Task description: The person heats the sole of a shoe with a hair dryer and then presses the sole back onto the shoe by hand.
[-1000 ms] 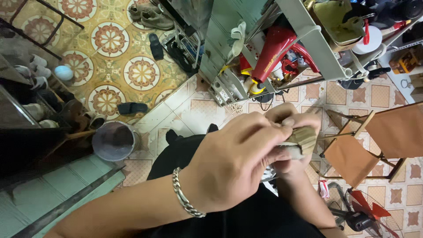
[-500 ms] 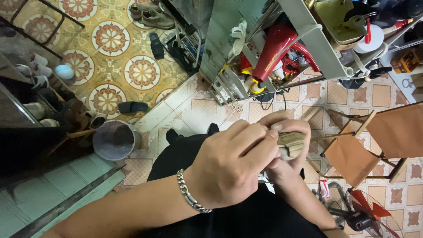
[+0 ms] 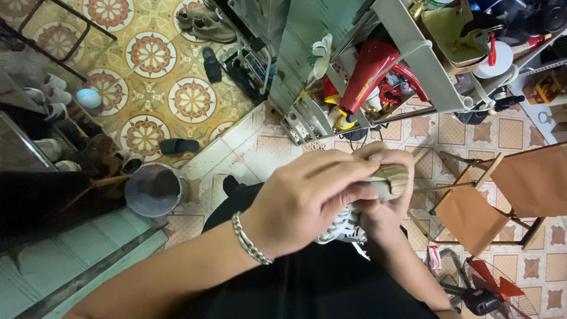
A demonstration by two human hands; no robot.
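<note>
**A:** ok so from where I'm standing: both hands are up over the lap, dark trousers underneath. The left hand (image 3: 307, 204), the one with the chain bracelet (image 3: 251, 239), lies on top, fingers (image 3: 348, 171) curled together and clamped down on a small tan roll-like thing (image 3: 391, 180). The right hand (image 3: 384, 207) cups it from below, fingers wrapped round the far side. Can't tell what the tan thing is, honestly.

**B:** which way does it lie?

**A:** long axis runs roughly left-right across the view, poking out just past the left fingertips. Both hands touch it; the left covers more of it. There's also something white with black marks (image 3: 342, 227) tucked under the hands, mostly hidden.

**B:** any change from a moment back?

**A:** a bit. The left hand has slid further over the tan piece and the wrist has dropped, so less of it shows now. Room's the same.

**B:** and beyond?

**A:** a grey bucket (image 3: 152, 190) on the floor by the knee, a folding chair with brown fabric (image 3: 508, 195) on the other side, a fan (image 3: 490, 292) low in the corner. Farther off there's a cluttered metal shelf rack (image 3: 413, 59) with a red hair dryer (image 3: 369, 74), then patterned floor tiles (image 3: 150, 56) with sandals (image 3: 180, 146) and shoes (image 3: 207, 20).
</note>
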